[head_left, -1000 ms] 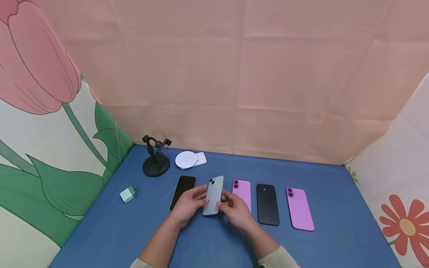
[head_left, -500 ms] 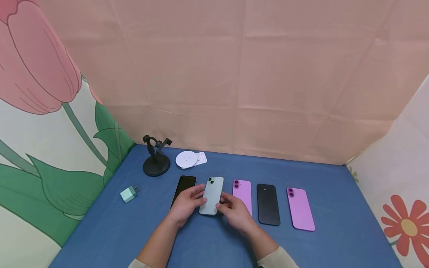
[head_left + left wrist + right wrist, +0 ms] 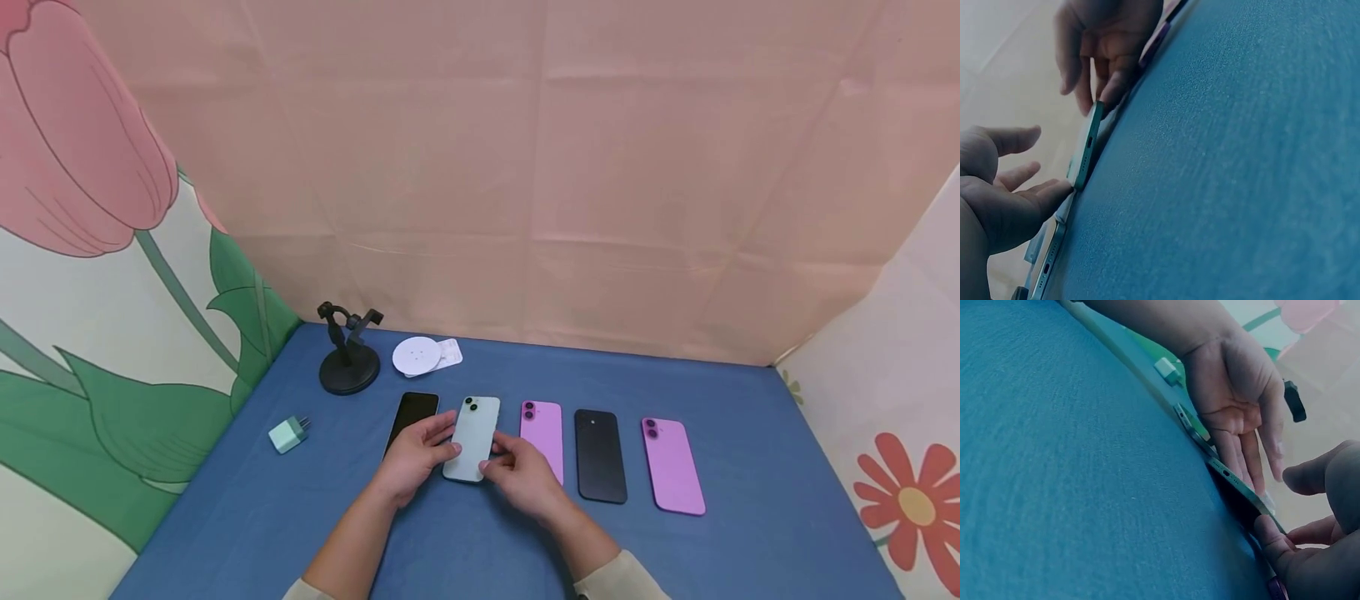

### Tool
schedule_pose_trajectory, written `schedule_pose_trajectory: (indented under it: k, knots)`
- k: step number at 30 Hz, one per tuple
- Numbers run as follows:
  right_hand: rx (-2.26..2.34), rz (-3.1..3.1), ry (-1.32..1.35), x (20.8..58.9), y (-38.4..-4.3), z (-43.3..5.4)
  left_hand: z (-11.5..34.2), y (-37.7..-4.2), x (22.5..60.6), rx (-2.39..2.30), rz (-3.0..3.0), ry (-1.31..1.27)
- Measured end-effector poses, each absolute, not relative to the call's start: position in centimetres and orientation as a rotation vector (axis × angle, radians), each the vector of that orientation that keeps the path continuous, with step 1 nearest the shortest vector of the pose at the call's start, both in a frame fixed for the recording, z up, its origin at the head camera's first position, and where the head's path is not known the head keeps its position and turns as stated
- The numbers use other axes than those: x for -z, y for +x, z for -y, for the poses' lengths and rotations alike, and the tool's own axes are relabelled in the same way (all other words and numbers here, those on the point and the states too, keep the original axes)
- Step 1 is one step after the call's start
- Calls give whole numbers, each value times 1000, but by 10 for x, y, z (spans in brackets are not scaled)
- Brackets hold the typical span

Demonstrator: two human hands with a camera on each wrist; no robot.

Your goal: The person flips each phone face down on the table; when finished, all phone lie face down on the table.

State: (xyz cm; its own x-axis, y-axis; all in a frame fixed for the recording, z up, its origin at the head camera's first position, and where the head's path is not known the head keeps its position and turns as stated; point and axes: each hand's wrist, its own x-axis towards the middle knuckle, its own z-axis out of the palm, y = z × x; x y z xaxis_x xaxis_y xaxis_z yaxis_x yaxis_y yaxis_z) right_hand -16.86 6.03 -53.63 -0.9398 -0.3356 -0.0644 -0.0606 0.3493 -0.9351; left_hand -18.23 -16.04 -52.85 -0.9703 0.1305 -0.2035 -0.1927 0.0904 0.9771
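Note:
A pale green smartphone (image 3: 473, 442), back and twin cameras upward, lies between both hands, close over the cloth. My right hand (image 3: 525, 477) pinches its right edge, which sits raised over a dark shadow in the right wrist view. With fingers straight, my left hand (image 3: 417, 454) rests along the left edge, thumb tip at the phone's corner. Partly behind the left hand lies a black-screened phone (image 3: 417, 408). A pink phone (image 3: 545, 425) lies just right of the right hand, its lower part partly covered by it.
Farther right are a black phone (image 3: 600, 457) and another pink phone (image 3: 673, 467). A black stand (image 3: 349, 367) and a white disc (image 3: 416, 356) on a white card (image 3: 451, 353) are at the back left. A mint charger plug (image 3: 288, 435) lies left on the blue cloth (image 3: 247, 525).
The green phone has shifted slightly left and its tilt has lessened, both hands moving with it. The other phones and the stand have stayed put.

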Motion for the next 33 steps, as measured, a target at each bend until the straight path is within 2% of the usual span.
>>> schedule_pose_trajectory:
  k: [33]
  knots:
    - [1475, -2559, -367, 535, -169, -59, 152, -176, 526, -1918, -2220, -69]
